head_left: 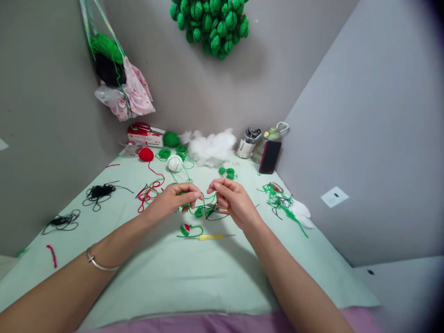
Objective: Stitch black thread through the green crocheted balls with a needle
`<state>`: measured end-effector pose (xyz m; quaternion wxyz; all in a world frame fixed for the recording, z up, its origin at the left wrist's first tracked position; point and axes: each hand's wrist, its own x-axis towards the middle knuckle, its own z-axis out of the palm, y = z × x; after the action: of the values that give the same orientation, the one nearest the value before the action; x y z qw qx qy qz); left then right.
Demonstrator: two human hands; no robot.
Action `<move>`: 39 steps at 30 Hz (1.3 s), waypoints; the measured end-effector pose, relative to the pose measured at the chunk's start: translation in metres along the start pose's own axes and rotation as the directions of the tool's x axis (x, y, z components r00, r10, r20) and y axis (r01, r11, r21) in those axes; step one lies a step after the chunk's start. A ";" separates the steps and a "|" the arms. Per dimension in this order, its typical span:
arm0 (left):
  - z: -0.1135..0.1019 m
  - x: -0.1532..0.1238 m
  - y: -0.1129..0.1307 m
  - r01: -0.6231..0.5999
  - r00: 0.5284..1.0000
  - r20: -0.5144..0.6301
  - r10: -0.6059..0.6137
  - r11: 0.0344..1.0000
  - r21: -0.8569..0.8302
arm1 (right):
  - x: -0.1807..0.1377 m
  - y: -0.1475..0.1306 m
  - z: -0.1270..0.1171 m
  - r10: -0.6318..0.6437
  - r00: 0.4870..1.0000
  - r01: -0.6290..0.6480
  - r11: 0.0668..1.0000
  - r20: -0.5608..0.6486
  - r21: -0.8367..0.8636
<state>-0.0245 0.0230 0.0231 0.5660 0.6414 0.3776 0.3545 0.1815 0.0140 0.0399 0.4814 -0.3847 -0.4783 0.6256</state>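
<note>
My left hand (pixel 178 196) and my right hand (pixel 232 199) meet over the middle of the pale green table (pixel 156 273), fingertips pinched and nearly touching. Between them is a small green crocheted piece (pixel 198 212) with green and black yarn trailing from it. The left fingers pinch green yarn; the right fingers are closed on a thin thread or needle too small to name, with small scissors (pixel 218 209) under that hand. Just in front lie a small red-and-green crocheted piece (pixel 185 229) and a yellow-handled crochet hook (pixel 210 237).
Tangles of black yarn (pixel 99 192), red yarn (pixel 149 192) and green scraps (pixel 279 199) lie about. At the back are a red yarn ball (pixel 146 154), a white ball (pixel 174 163), white stuffing (pixel 211 147), a tool jar (pixel 248 143), a phone (pixel 269 156) and a bottle. Green crocheted balls (pixel 211 25) hang on the wall.
</note>
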 end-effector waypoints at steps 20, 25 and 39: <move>0.003 -0.014 -0.015 -0.047 0.998 -0.035 0.042 0.990 -0.137 | -0.011 0.004 -0.014 0.139 0.965 -0.139 0.990 0.223 -0.015; 0.006 -0.011 -0.021 -0.050 0.999 -0.021 0.048 0.986 -0.160 | -0.013 0.001 -0.016 0.138 0.956 -0.165 0.983 0.260 0.084; 0.016 -0.012 -0.017 -0.013 1.000 -0.009 0.012 0.991 -0.130 | -0.011 0.001 -0.017 0.133 0.975 -0.164 0.971 0.177 0.172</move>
<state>-0.0170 0.0063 0.0042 0.6027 0.6040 0.3520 0.3848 0.2000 0.0073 0.0346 0.4257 -0.3204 -0.4258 0.7313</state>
